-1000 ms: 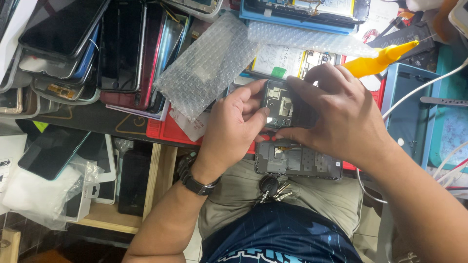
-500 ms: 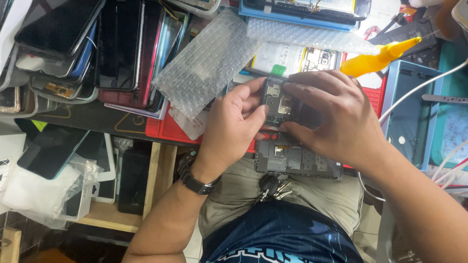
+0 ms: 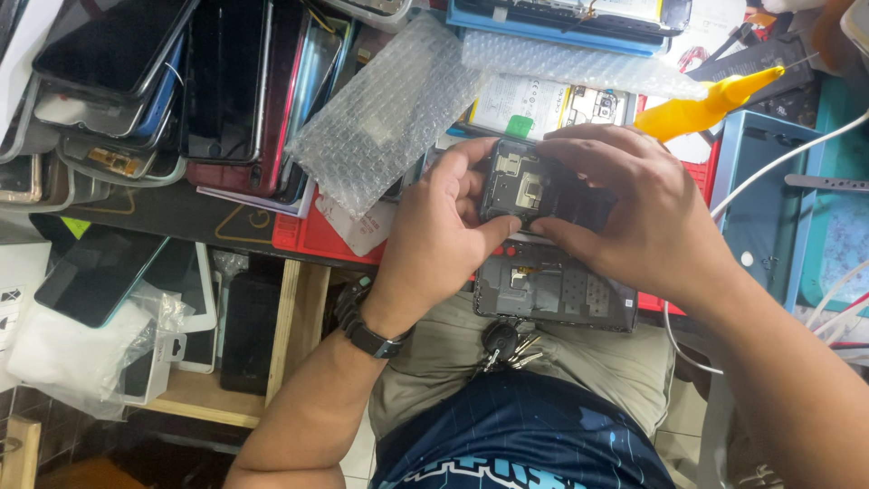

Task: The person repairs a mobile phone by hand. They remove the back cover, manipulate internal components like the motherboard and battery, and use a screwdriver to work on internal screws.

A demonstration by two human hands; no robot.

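Observation:
Both hands grip an opened black phone body with bare metal shields showing, held above the bench edge. My left hand, with a black watch on the wrist, clasps its left end, thumb pressed on the lower edge. My right hand covers its right half, fingers curled over the top and thumb underneath. Directly below lies a second dark phone frame, partly on a red mat and partly over my lap.
Stacked phones and screens fill the upper left. A bubble-wrap sheet lies beside my left hand. A yellow pointed tool, a blue tray and white cables are at right. Keys hang at my waist.
The hands and the held phone body have stayed in nearly the same spot; only slight finger shifts on the phone body show.

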